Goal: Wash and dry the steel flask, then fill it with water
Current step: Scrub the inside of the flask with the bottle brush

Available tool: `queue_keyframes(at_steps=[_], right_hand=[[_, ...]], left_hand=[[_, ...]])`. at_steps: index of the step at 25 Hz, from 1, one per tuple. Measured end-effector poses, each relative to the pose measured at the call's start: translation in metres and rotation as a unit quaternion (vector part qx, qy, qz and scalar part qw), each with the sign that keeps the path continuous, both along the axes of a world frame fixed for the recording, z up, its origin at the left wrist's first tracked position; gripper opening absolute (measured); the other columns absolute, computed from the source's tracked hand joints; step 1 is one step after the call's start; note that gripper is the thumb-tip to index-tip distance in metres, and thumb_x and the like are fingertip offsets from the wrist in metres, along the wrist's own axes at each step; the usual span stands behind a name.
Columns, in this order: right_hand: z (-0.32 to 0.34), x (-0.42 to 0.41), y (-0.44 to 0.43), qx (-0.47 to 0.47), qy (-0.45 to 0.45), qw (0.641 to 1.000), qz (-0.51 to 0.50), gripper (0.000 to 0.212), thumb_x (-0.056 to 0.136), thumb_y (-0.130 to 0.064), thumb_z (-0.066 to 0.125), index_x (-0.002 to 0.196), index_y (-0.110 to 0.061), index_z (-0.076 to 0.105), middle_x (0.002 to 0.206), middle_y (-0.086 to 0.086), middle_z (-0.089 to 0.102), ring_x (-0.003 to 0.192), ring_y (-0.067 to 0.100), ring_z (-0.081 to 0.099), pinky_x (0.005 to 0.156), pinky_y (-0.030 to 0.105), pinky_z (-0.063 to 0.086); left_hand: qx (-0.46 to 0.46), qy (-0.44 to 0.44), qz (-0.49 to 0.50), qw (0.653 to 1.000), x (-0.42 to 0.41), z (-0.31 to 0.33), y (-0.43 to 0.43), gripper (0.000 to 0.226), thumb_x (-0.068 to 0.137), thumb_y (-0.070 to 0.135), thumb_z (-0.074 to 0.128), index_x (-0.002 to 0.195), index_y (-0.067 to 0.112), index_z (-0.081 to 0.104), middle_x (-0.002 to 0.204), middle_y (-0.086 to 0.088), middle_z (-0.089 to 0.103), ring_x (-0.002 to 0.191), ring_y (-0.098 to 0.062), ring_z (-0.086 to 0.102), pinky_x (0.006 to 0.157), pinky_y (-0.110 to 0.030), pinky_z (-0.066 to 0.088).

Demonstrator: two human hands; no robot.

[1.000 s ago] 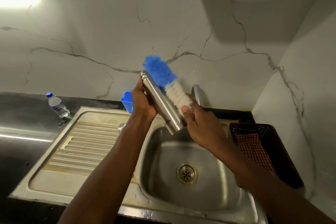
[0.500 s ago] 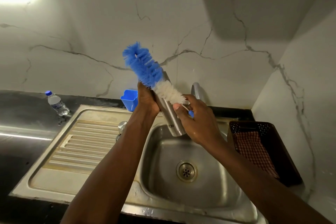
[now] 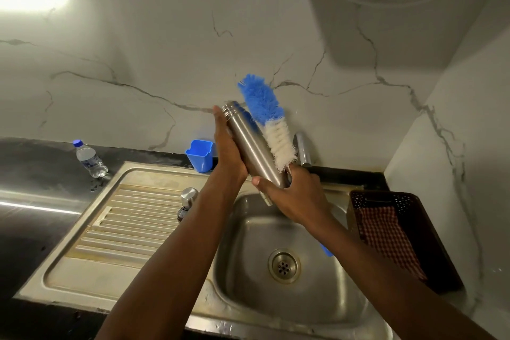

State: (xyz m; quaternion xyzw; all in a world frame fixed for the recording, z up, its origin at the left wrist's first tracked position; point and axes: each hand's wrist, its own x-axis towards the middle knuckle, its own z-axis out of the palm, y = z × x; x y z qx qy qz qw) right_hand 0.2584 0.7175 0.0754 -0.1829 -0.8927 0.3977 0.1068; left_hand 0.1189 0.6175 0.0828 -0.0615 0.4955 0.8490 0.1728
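Note:
The steel flask is held tilted over the sink basin, its neck pointing up and left. My left hand grips its body from the left side. My right hand holds the handle of a bottle brush with blue and white bristles. The bristles lie against the right side of the flask. The brush's blue handle end pokes out below my right forearm. The flask's base is partly hidden by my right hand.
The tap stands behind the brush. A steel cap sits on the drainboard. A blue cup and a plastic water bottle stand at the back. A dark basket with a checked cloth sits right of the sink.
The brush has swung from the flask's left front side back to its right side. The flask's neck, hidden half a second ago, shows again.

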Motion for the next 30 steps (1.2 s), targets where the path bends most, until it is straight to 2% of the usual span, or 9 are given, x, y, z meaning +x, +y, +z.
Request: queue_keyframes(at_steps=[3,7,11,14,16,19,22,25,30], right_hand=[[-0.006,0.0,0.001,-0.004,0.001,1.0,0.01,0.07,0.068,-0.087,0.067,0.109,-0.03,0.058,0.095,-0.014,0.063,0.086,0.007,0.062,0.078,0.036,0.06],[0.01,0.001,0.009,0.014,0.006,1.0,0.007,0.08,0.089,-0.085,0.027,0.132,-0.027,0.06,0.097,-0.007,0.07,0.09,0.013,0.067,0.075,0.032,0.054],[0.014,-0.01,0.025,0.116,0.053,0.991,0.027,0.051,0.11,-0.049,0.028,0.158,-0.05,0.012,0.128,0.007,0.067,0.081,0.016,0.068,0.076,0.039,0.061],[0.008,-0.018,0.029,0.089,0.092,0.99,0.056,0.051,0.11,-0.025,0.042,0.153,-0.052,0.035,0.162,0.006,0.04,0.08,0.003,0.06,0.069,0.001,0.049],[0.009,-0.012,0.023,0.087,0.104,0.989,0.055,0.05,0.11,-0.024,0.045,0.153,-0.047,0.04,0.157,0.006,0.046,0.084,0.003,0.058,0.067,-0.004,0.043],[-0.003,0.024,0.014,0.042,0.108,0.992,0.056,0.049,0.108,-0.026,0.049,0.152,-0.046,0.041,0.125,0.001,0.067,0.096,0.013,0.067,0.085,0.018,0.057],[-0.004,0.02,0.015,-0.016,0.086,0.995,0.05,0.046,0.109,-0.025,0.048,0.152,-0.04,0.044,0.134,-0.003,0.062,0.113,0.004,0.062,0.089,0.005,0.042],[0.018,-0.012,0.017,-0.019,0.074,0.996,0.044,0.045,0.109,-0.024,0.048,0.153,-0.034,0.045,0.152,0.007,0.05,0.088,-0.021,0.057,0.073,-0.009,0.036],[0.002,0.029,0.003,-0.055,0.059,0.996,0.035,0.042,0.108,-0.026,0.05,0.15,-0.033,0.05,0.14,0.003,0.062,0.099,-0.004,0.051,0.075,-0.005,0.037]], left_hand=[[-0.102,0.027,-0.022,0.994,0.012,-0.005,0.009,0.104,0.057,0.096,0.067,0.124,0.016,0.067,0.104,-0.014,0.08,0.095,-0.035,0.078,0.09,-0.053,0.062],[-0.024,0.0,-0.028,0.999,0.017,-0.006,0.003,0.074,0.08,0.079,0.067,0.122,0.017,0.069,0.104,-0.013,0.08,0.088,-0.028,0.079,0.078,-0.045,0.064],[-0.006,-0.039,-0.003,0.999,0.01,-0.007,-0.005,0.071,0.091,0.078,0.053,0.118,0.016,0.074,0.097,-0.01,0.08,0.08,-0.025,0.078,0.074,-0.039,0.061],[-0.014,-0.034,0.028,0.999,0.01,-0.005,-0.005,0.063,0.097,0.071,0.051,0.111,0.015,0.076,0.1,-0.012,0.08,0.086,-0.027,0.076,0.082,-0.042,0.062],[-0.004,-0.018,0.04,0.999,0.01,-0.004,-0.006,0.059,0.1,0.067,0.047,0.109,0.015,0.074,0.095,-0.01,0.078,0.082,-0.025,0.074,0.079,-0.04,0.06],[0.065,0.001,0.053,0.996,-0.005,-0.005,-0.018,0.062,0.103,0.068,0.04,0.111,0.015,0.07,0.089,-0.008,0.073,0.075,-0.023,0.071,0.072,-0.036,0.059],[0.043,0.049,0.026,0.998,-0.003,-0.004,-0.022,0.076,0.1,0.076,0.032,0.125,0.014,0.069,0.106,-0.014,0.078,0.094,-0.032,0.076,0.083,-0.043,0.062],[0.016,0.089,-0.046,0.995,0.014,0.003,-0.008,0.077,0.096,0.073,0.038,0.134,0.011,0.061,0.099,-0.01,0.078,0.086,-0.025,0.076,0.074,-0.039,0.062],[0.128,0.149,-0.079,0.977,-0.006,-0.001,-0.028,0.064,0.097,0.056,0.057,0.143,0.011,0.054,0.112,-0.01,0.062,0.093,-0.024,0.064,0.084,-0.042,0.057]])
